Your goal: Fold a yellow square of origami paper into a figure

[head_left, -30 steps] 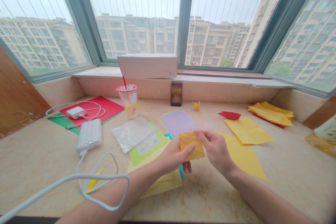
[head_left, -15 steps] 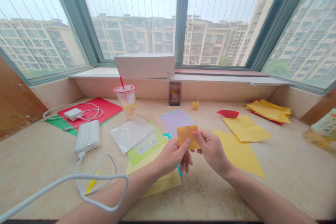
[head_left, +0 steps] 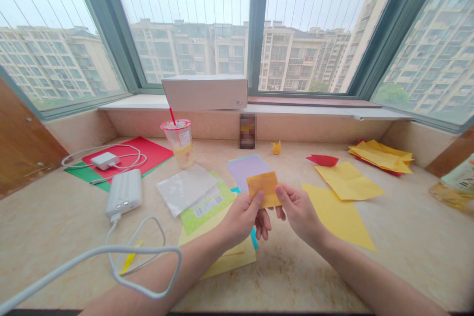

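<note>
Since the earlier frames the orange folded paper [head_left: 262, 188] has come up a little and turned its face more toward the camera. It is now held in the air over the near edge of the lilac sheet [head_left: 246, 164]. The left hand [head_left: 240, 217] pinches its lower left corner with thumb and fingers, and the right hand [head_left: 299, 211] pinches the lower right edge, so both are closed on it. I judge that a light grip at the edges would keep the layers from slipping. The paper stands just beyond both hands, on their lilac-sheet side.
</note>
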